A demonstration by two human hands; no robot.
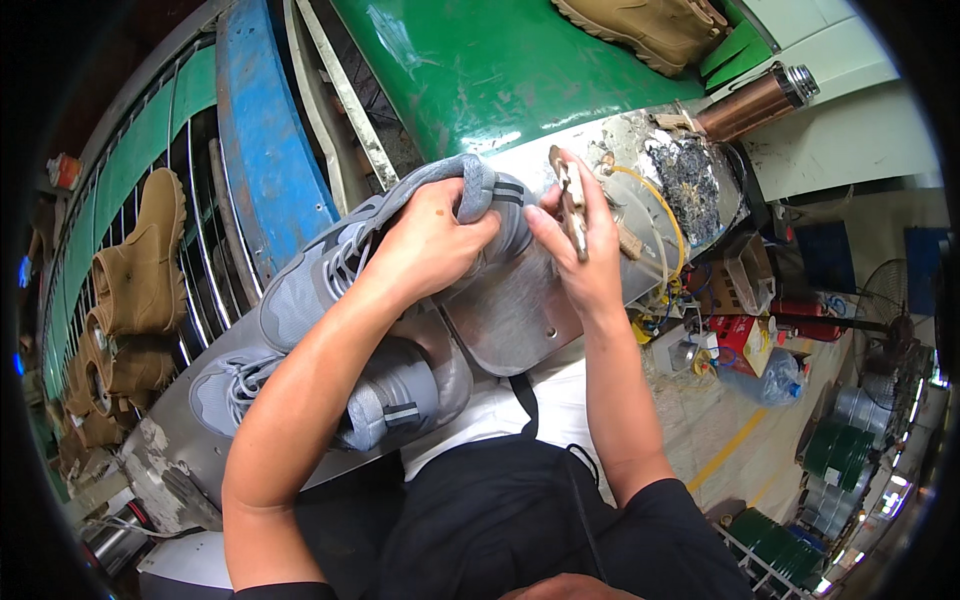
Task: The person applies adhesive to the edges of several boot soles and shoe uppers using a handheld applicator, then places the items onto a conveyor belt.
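My left hand [428,245] is closed on the heel collar of a grey sneaker [300,285], with the thumb on the outside near the dark heel stripes. The shoe lies along the metal worktop [505,320], its toe pointing left. Just right of the heel, my right hand [590,255] pinches a short, narrow tool [571,205], brown with whitish stains; its exact kind cannot be made out. A second grey sneaker [392,395] lies nearer my body, partly hidden under my left forearm.
Beyond the worktop runs a green surface [480,70] with a tan boot [650,30] on it. A copper-coloured flask [755,105] lies at the right, near a black crusted patch [685,185] and a yellow tube [660,200]. Tan boots [140,260] stand on the metal rack at left.
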